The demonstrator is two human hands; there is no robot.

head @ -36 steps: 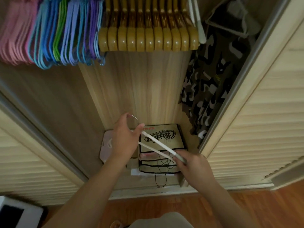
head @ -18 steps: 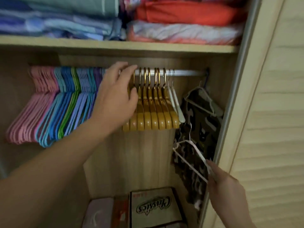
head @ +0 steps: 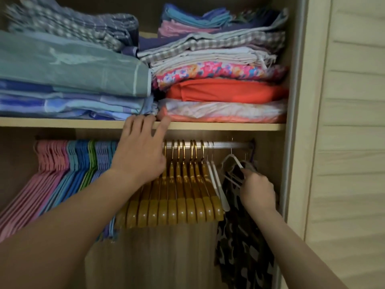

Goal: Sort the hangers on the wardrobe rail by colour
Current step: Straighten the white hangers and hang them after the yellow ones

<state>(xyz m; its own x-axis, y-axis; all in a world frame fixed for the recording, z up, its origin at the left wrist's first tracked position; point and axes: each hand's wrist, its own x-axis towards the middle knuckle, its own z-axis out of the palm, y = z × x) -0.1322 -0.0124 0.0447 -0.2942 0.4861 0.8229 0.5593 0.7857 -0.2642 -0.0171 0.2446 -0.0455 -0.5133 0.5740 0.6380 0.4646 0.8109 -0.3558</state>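
A metal rail (head: pixel 229 145) runs under the shelf. From the left it carries pink hangers (head: pixel 49 163), blue, green and lilac hangers (head: pixel 87 161), several wooden hangers (head: pixel 183 197) and two white hangers (head: pixel 217 184). My left hand (head: pixel 139 155) reaches over the rail with straight spread fingers, the fingertips at the shelf edge (head: pixel 208 126), left of the wooden group. My right hand (head: pixel 257 189) grips a white hanger (head: pixel 233 161) and holds it up near the rail's right end. Its hook is blurred, so I cannot tell whether it sits on the rail.
A camouflage garment (head: pixel 243 247) hangs at the rail's right end, behind my right hand. Folded fabrics (head: pixel 218 88) are stacked on the shelf above. A slatted sliding door (head: pixel 343 163) stands at the right.
My view has tilted up from the wardrobe floor to the rail. My right hand has raised the white hanger to rail height. My left hand let go of it and reached up to the shelf edge.
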